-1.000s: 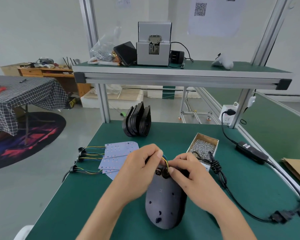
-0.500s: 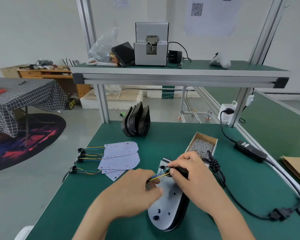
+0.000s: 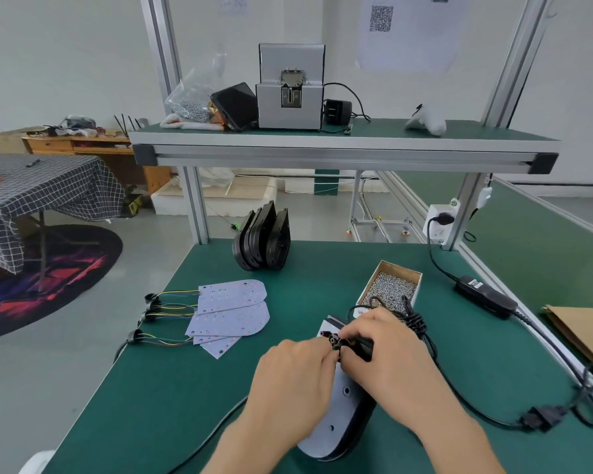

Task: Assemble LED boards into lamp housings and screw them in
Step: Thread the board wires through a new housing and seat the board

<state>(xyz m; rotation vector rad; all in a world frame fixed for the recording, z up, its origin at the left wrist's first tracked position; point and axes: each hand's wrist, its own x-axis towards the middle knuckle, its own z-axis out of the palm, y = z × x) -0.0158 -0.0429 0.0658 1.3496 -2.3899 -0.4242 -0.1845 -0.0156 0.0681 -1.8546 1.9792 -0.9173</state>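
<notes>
A black lamp housing (image 3: 343, 422) with a pale LED board in it lies tilted on the green mat in front of me. My left hand (image 3: 295, 374) and my right hand (image 3: 387, 354) meet at its far end. Both pinch a small black cable grommet (image 3: 332, 340) there. The wires are hidden under my fingers. Several loose LED boards (image 3: 233, 313) with wire tails lie to the left. A stack of black housings (image 3: 262, 241) stands on edge at the back. An open cardboard box of screws (image 3: 392, 285) sits to the right.
A black cable bundle (image 3: 415, 323) lies beside my right hand, leading to a power adapter (image 3: 486, 297) and a connector (image 3: 541, 417) at the right. A screw feeder (image 3: 290, 87) stands on the upper shelf. Brown cardboard (image 3: 582, 333) lies at the right edge.
The housing has been turned over from dark back up to pale board side up. My left hand moved from the yellow wires to the grommet at the far end.
</notes>
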